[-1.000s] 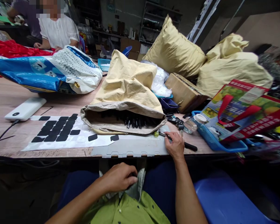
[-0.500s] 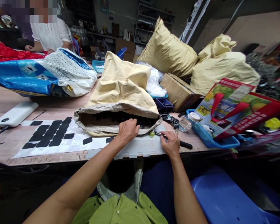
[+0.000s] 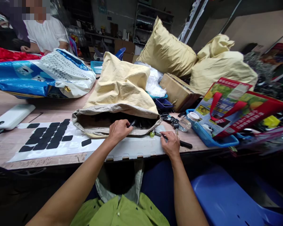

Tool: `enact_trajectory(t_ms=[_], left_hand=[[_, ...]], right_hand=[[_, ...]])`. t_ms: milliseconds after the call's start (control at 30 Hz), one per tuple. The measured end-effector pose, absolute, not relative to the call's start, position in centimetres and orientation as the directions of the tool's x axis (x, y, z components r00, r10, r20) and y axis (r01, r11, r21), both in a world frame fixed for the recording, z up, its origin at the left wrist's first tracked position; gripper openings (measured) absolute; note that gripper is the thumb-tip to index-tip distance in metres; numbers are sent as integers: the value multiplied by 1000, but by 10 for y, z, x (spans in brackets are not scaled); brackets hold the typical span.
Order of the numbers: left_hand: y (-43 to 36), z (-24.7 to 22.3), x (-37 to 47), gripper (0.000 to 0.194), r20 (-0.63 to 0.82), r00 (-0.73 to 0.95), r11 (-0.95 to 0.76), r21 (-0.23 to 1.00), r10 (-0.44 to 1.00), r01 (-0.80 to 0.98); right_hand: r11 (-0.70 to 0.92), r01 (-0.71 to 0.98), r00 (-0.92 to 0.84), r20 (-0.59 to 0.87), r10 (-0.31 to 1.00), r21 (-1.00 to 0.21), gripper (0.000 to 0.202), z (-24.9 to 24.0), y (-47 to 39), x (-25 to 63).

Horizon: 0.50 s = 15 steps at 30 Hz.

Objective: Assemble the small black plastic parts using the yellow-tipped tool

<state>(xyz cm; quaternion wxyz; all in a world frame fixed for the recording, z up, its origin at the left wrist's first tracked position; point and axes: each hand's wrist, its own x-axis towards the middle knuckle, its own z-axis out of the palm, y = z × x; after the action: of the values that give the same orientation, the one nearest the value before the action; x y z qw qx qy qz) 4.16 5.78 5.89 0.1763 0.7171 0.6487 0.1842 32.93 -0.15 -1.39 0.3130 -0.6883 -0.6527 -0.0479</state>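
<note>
A cream sack point(image 3: 122, 84) lies on the table with its grey-lined mouth toward me and dark pieces inside. At that mouth my left hand point(image 3: 119, 131) is closed on a small black piece point(image 3: 132, 123), whose exact kind I cannot make out. To the right, my right hand point(image 3: 170, 142) grips a tool with a black handle point(image 3: 185, 144) and a thin metal shaft. Beside the shaft's far end is a small yellow-green thing point(image 3: 152, 134); whether it belongs to the tool I cannot tell. Under both hands runs a grey board point(image 3: 132, 150) along the table edge.
Rows of black rounded squares point(image 3: 47, 135) lie on a white sheet at left, near a white power bank point(image 3: 13, 116). A blue-and-white bag point(image 3: 61, 73) stands behind. At right are a clear jar point(image 3: 185, 124), a blue basket point(image 3: 209, 139) and a printed bag point(image 3: 226, 106). People sit across the table.
My left hand has drawn back a little to the left from the sack's mouth, and a black piece now shows in its fingers. My right hand still grips the tool. The view has shifted slightly.
</note>
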Motion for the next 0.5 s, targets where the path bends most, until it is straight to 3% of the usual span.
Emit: enact_trajectory(t_ms=[200,500], left_hand=[[14,51,-8,20,13,303,-256,569,953,781],[2,22,-14,18,190,340,-388,522,921,759]], right_hand=[[61,924,141,483,864,-378,27,-14,-1,329],[58,933,135,494,859,-356,28,-17,1,331]])
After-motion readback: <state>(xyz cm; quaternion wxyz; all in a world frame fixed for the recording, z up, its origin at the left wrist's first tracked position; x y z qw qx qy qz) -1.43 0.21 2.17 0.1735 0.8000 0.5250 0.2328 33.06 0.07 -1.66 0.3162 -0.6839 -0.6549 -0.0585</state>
